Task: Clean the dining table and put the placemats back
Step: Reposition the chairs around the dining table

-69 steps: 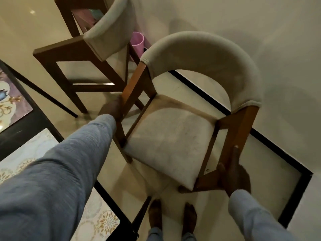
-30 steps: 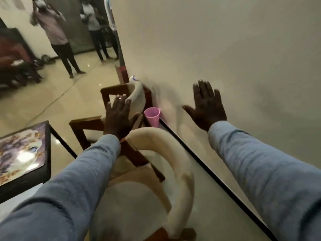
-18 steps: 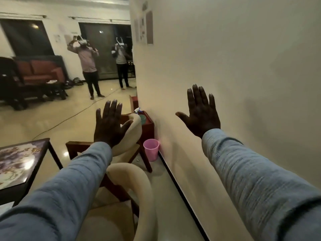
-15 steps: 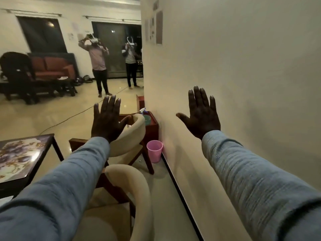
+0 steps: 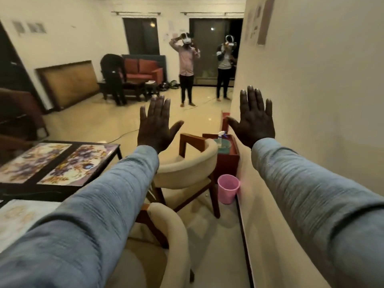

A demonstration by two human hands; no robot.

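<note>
Both hands, left (image 5: 154,126) and right (image 5: 252,119), are raised in free air with fingers spread, touching nothing. Below them two chairs, near (image 5: 166,231) and far (image 5: 187,163), stand between the table (image 5: 62,190) on the left and the wall (image 5: 324,104) on the right. A pink bin (image 5: 228,191) and a red stand (image 5: 227,161) block the narrow floor strip along the wall.

A cream wall (image 5: 324,84) runs along the right, above a glossy beige tiled floor (image 5: 99,123). Two dark windows (image 5: 142,36) sit in the far wall behind a red sofa (image 5: 143,69). Two cream-backed wooden chairs (image 5: 187,163) stand near a small red cabinet (image 5: 227,161).
</note>
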